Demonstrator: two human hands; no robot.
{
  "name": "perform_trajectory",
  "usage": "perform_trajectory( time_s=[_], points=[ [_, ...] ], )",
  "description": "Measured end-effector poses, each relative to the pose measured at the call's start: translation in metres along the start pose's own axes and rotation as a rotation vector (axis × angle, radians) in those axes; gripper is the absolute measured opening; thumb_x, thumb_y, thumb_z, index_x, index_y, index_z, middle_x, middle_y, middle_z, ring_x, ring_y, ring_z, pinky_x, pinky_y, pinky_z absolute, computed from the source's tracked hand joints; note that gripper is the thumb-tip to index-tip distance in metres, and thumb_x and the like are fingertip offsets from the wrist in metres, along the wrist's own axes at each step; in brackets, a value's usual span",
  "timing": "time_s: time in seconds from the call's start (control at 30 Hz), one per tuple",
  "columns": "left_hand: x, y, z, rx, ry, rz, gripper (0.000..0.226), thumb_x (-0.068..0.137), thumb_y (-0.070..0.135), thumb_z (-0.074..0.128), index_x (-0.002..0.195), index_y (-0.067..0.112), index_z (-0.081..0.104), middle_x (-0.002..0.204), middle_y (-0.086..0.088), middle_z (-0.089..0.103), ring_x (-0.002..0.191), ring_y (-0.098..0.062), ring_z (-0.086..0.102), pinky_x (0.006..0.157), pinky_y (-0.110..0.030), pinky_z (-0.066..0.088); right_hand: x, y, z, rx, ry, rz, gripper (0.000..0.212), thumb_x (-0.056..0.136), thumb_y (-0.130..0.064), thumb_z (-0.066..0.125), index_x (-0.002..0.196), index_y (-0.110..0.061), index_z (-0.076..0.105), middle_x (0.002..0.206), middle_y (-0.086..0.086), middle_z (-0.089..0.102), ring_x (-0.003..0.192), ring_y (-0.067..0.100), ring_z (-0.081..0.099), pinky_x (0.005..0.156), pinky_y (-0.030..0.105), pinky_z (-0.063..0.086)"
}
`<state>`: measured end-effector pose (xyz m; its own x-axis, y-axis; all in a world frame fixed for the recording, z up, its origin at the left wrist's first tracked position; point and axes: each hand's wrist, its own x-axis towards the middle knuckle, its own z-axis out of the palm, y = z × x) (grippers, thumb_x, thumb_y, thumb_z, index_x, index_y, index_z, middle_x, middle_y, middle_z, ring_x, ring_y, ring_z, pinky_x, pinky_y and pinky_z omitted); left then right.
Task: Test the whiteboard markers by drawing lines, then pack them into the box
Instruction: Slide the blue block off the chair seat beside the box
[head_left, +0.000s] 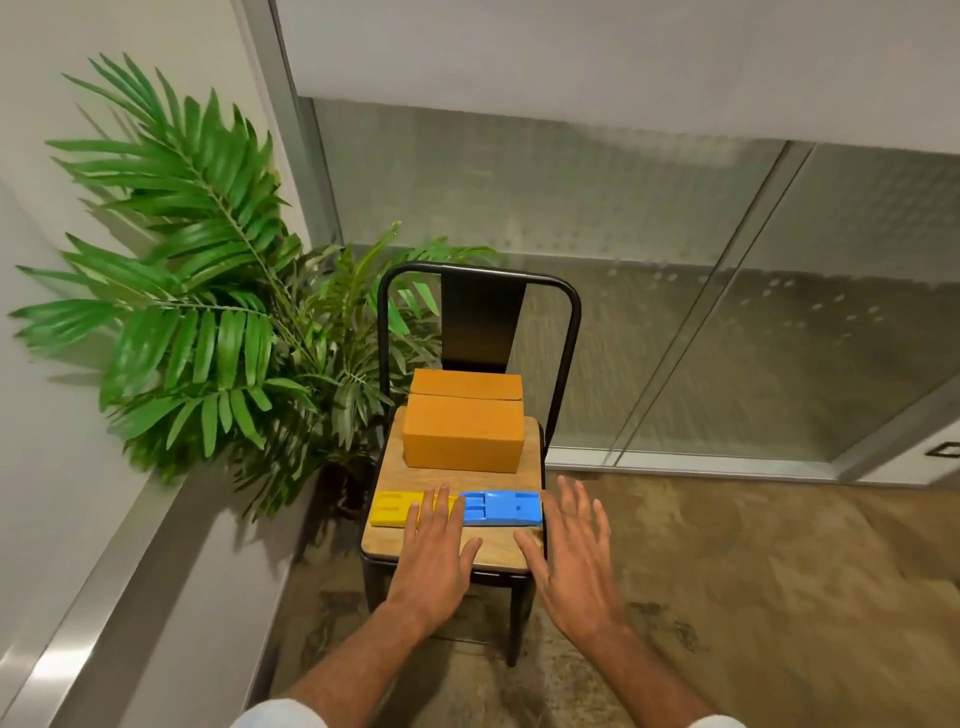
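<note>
A closed brown cardboard box (463, 433) stands at the back of a chair's wooden seat (498, 548). In front of it lie a flat yellow plastic piece (390, 509) and a flat blue plastic piece (501, 508), end to end. My left hand (437, 551) is spread flat with straight fingers over the seat, its fingertips covering the yellow piece's right end. My right hand (574, 556) hovers spread open at the seat's right front corner, just right of the blue piece. No whiteboard markers show.
The black metal chair (480, 312) stands in a corner. A large green palm plant (208, 291) fills the left side beside a white wall with a metal ledge (104, 597). Frosted glass panels (727, 312) run behind and to the right. The floor is brown carpet.
</note>
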<state>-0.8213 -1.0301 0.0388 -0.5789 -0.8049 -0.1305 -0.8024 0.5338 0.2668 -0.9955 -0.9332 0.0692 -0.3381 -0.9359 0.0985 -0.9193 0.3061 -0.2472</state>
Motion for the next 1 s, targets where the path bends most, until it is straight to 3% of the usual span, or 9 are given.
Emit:
perform_trajectory(
  time_s=[0.1, 0.17, 0.3, 0.43, 0.6, 0.8, 0.87, 0.93, 1.0],
  points=[
    [0.022, -0.003, 0.01, 0.007, -0.061, -0.017, 0.063, 0.109, 0.048, 0.023, 0.163, 0.018, 0.012, 0.172, -0.008, 0.0, 0.158, -0.025, -0.01, 0.128, -0.045, -0.005, 0.018, 0.011, 0.016, -0.01, -0.047, -0.009, 0.062, 0.1, -0.059, 0.026, 0.149, -0.02, 0.033, 0.162, 0.005, 0.018, 0.151, 0.022, 0.006, 0.121, 0.048, 0.01],
    [0.033, -0.003, 0.015, -0.004, -0.061, -0.016, 0.06, 0.11, 0.042, 0.032, 0.162, 0.018, 0.016, 0.172, -0.007, 0.002, 0.158, -0.025, -0.008, 0.128, -0.045, -0.005, 0.026, 0.017, 0.026, 0.003, -0.081, -0.014, 0.061, 0.1, -0.056, 0.029, 0.149, -0.019, 0.033, 0.161, 0.006, 0.019, 0.15, 0.023, 0.009, 0.121, 0.048, 0.013],
    [0.054, -0.001, 0.035, -0.012, -0.037, -0.013, 0.051, 0.108, 0.038, 0.04, 0.156, 0.02, 0.034, 0.171, -0.006, 0.01, 0.159, -0.024, -0.003, 0.128, -0.044, -0.004, 0.043, 0.033, 0.052, 0.061, -0.19, 0.004, 0.058, 0.099, -0.039, 0.047, 0.15, -0.019, 0.031, 0.161, 0.006, 0.019, 0.15, 0.025, 0.013, 0.121, 0.043, 0.016],
    [0.067, 0.003, 0.051, -0.037, -0.005, -0.034, 0.038, 0.105, 0.031, 0.05, 0.142, 0.023, 0.053, 0.17, -0.006, 0.017, 0.159, -0.024, 0.001, 0.125, -0.041, -0.009, 0.056, 0.041, 0.072, 0.106, -0.299, 0.008, 0.061, 0.101, -0.03, 0.045, 0.154, -0.024, 0.016, 0.164, 0.001, 0.005, 0.151, 0.021, 0.001, 0.123, 0.039, 0.01],
    [0.081, 0.004, 0.067, -0.01, -0.035, -0.039, 0.038, 0.106, 0.031, 0.047, 0.142, 0.022, 0.054, 0.17, -0.005, 0.016, 0.158, -0.025, 0.0, 0.126, -0.044, -0.008, 0.076, 0.042, 0.086, 0.136, -0.358, 0.006, 0.063, 0.102, -0.023, 0.044, 0.155, -0.025, 0.011, 0.164, -0.003, 0.0, 0.15, 0.018, -0.005, 0.12, 0.036, 0.001],
    [0.094, -0.002, 0.082, 0.01, -0.064, -0.027, 0.033, 0.106, 0.026, 0.045, 0.135, 0.019, 0.06, 0.168, -0.006, 0.023, 0.158, -0.026, 0.006, 0.127, -0.046, -0.002, 0.091, 0.046, 0.109, 0.122, -0.385, -0.026, 0.071, 0.094, -0.003, 0.046, 0.154, -0.025, 0.014, 0.163, -0.001, 0.013, 0.15, 0.02, 0.002, 0.121, 0.038, 0.001],
    [0.098, -0.003, 0.086, 0.02, -0.051, -0.012, 0.027, 0.104, 0.022, 0.051, 0.125, 0.017, 0.067, 0.164, -0.008, 0.035, 0.156, -0.028, 0.017, 0.126, -0.046, 0.004, 0.091, 0.048, 0.117, 0.111, -0.385, -0.038, 0.074, 0.092, 0.001, 0.048, 0.154, -0.024, 0.016, 0.162, 0.001, 0.017, 0.15, 0.023, 0.005, 0.121, 0.042, 0.002],
    [0.099, -0.005, 0.09, 0.046, -0.035, 0.005, 0.016, 0.089, 0.016, 0.073, 0.105, 0.016, 0.074, 0.148, -0.012, 0.056, 0.147, -0.031, 0.04, 0.122, -0.05, 0.025, 0.089, 0.052, 0.123, 0.084, -0.347, -0.091, 0.074, 0.089, 0.003, 0.055, 0.153, -0.018, 0.025, 0.158, 0.007, 0.03, 0.148, 0.029, 0.018, 0.12, 0.049, 0.013],
    [0.099, -0.008, 0.095, 0.057, -0.037, 0.01, 0.031, 0.064, 0.01, 0.093, 0.089, 0.016, 0.076, 0.129, -0.013, 0.07, 0.132, -0.033, 0.058, 0.11, -0.051, 0.043, 0.087, 0.056, 0.13, 0.09, -0.289, -0.148, 0.075, 0.08, 0.007, 0.067, 0.147, -0.011, 0.038, 0.146, 0.014, 0.047, 0.14, 0.034, 0.037, 0.114, 0.055, 0.029]
  ],
)
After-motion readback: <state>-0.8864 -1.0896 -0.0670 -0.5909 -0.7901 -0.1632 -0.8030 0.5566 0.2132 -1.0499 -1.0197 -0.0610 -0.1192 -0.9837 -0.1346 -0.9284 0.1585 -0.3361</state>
